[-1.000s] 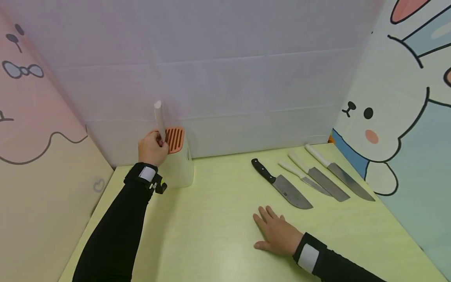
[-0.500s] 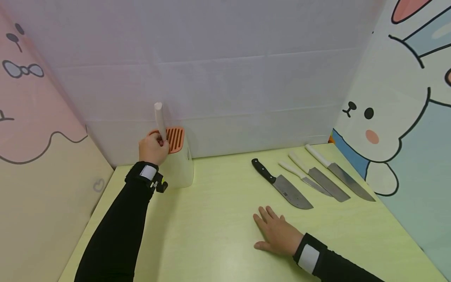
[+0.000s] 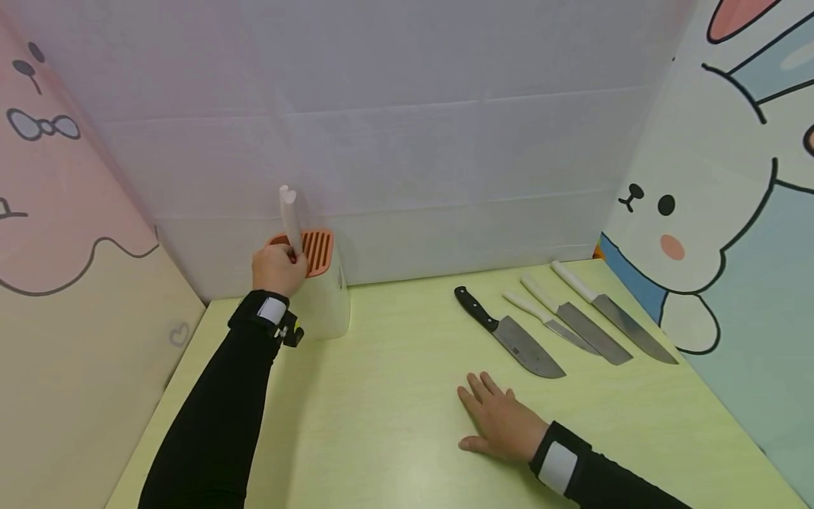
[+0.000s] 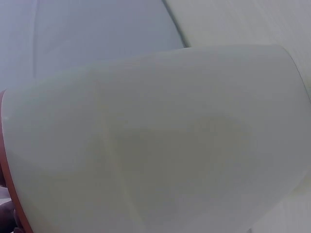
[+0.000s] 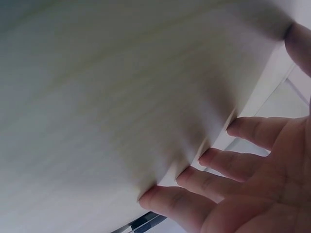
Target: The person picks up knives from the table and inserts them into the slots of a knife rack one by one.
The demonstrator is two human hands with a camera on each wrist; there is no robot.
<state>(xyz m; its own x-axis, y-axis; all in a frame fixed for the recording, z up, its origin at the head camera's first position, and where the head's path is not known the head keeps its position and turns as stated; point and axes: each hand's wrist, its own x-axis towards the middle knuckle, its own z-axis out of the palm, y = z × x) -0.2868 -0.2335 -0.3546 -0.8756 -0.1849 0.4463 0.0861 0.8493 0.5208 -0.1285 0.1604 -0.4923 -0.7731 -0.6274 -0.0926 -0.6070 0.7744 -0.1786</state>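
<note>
My left hand [image 3: 278,270] pinches the base of a white handle [image 3: 291,220] standing upright at the top of the knife block [image 3: 327,304]. Two white ends show side by side at its tip; whatever lies below is hidden. The block is cream with an orange slotted lid [image 3: 316,252], and its pale wall [image 4: 160,141] fills the left wrist view. My right hand [image 3: 502,425] rests on the table with fingers spread, its fingertips [image 5: 154,196] touching the surface. Nearest to it lies a black-handled kitchen knife [image 3: 521,345].
Three white-handled knives lie beyond the black one: a small pointed knife [image 3: 569,335], a square-tipped knife [image 3: 591,331] and a long pointed knife [image 3: 626,324]. Their blades point toward the right front. Walls stand behind and on both sides of the yellow-green table [image 3: 381,396].
The white handle's single top now shows as two ends slightly apart. My left hand has shifted very slightly right; my right hand and the knives stay still.
</note>
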